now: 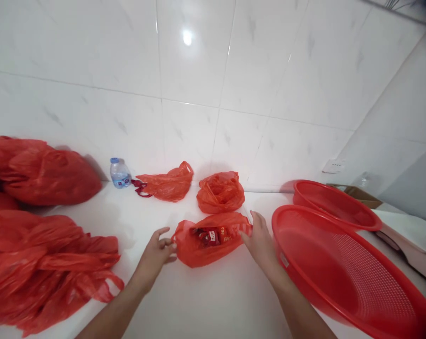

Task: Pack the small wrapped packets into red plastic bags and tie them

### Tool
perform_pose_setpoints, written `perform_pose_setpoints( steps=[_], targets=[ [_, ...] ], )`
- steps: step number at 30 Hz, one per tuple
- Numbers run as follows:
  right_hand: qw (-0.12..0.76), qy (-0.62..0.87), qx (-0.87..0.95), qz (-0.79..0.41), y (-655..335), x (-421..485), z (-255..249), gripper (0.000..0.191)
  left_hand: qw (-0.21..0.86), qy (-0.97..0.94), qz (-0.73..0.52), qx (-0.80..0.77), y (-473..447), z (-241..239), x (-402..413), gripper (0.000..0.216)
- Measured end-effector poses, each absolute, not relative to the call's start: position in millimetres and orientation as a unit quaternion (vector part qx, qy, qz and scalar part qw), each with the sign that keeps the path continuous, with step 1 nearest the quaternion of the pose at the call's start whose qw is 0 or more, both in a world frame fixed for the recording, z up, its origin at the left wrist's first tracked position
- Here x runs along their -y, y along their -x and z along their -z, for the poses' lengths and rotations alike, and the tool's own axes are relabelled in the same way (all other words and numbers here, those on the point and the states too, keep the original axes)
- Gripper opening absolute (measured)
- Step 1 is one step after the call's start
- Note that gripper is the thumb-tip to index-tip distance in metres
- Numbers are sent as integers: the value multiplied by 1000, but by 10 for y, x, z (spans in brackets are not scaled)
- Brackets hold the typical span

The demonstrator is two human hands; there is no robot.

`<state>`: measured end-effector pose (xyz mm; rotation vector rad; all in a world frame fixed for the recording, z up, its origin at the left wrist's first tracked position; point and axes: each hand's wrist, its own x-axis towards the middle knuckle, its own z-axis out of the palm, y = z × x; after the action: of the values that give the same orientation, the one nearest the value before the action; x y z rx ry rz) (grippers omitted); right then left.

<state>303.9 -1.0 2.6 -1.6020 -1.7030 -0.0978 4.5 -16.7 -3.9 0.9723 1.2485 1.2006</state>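
In the head view a red plastic bag (pixel 195 256) lies on the white table between my hands. Its mouth gapes upward, showing dark red printed packets (pixel 213 236) inside. My left hand (pixel 155 254) is at the bag's left end, fingers apart, the tips at or just beside the film. At the other end my right hand (pixel 260 240) has its thumb over the bag's edge and its fingers spread beyond it. Neither hand appears closed on the film. Just behind stands another red bag (pixel 221 193), bunched with its top open.
A flatter red bag (pixel 168 183) and a small water bottle (pixel 120 173) stand by the tiled wall. Large heaps of red bags (pixel 50 263) fill the left side. On the right are a big red plastic basket (pixel 325 263), a second one (pixel 336 202) and a cardboard box (pixel 357 195).
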Motion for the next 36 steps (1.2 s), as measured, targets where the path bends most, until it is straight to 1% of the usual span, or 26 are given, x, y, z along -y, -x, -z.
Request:
perform_pose_setpoints(
  steps=[2,3,4,5,8,10,11,15,20,21,23,26,28,30,33,35,36],
  targets=[
    [353,660,661,-49,-3017,-79,-94,19,522,-440,-525,-508,-15,-203,-33,54],
    [346,668,652,-96,-3020,-102,-158,19,506,-455,-539,-497,-12,-356,-126,48],
    [360,664,639,-143,-3032,-108,-245,23,489,-470,-555,-482,-18,-527,-208,43],
    [396,650,620,-190,-3053,-98,-353,26,467,-488,-571,-467,-31,-709,-275,38],
    [564,559,528,-302,-3162,5,-727,23,379,-531,-637,-411,-89,-1250,-380,28],
    [641,515,465,-328,-3243,93,-933,23,324,-537,-683,-374,-123,-1527,-399,24],
    [658,509,446,-331,-3274,130,-1005,23,306,-539,-696,-363,-135,-1624,-407,23],
    [644,533,443,-323,-3289,214,-1102,21,301,-557,-690,-351,-150,-1752,-466,22],
    [650,491,474,-334,-3193,273,-1041,20,308,-581,-654,-373,-116,-1661,-402,20],
    [644,481,488,-341,-3192,281,-1000,20,308,-582,-648,-383,-89,-1628,-356,22],
    [622,473,517,-349,-3219,276,-863,21,309,-585,-636,-397,6,-1513,-256,33],
    [601,470,541,-354,-3291,204,-531,38,304,-578,-639,-405,237,-1153,-148,58],
    [586,476,547,-362,-3306,133,-300,49,291,-561,-658,-409,394,-790,-115,70],
    [558,485,559,-376,-3249,76,-142,57,302,-542,-657,-428,487,-393,-93,80],
    [532,438,597,-411,-2997,39,-109,76,374,-516,-601,-483,433,66,-41,95],
    [534,376,612,-446,-2754,31,-180,87,439,-512,-570,-469,295,179,2,103],
    [538,352,612,-460,-2629,26,-221,90,468,-513,-560,-451,218,170,22,101]
  ],
)
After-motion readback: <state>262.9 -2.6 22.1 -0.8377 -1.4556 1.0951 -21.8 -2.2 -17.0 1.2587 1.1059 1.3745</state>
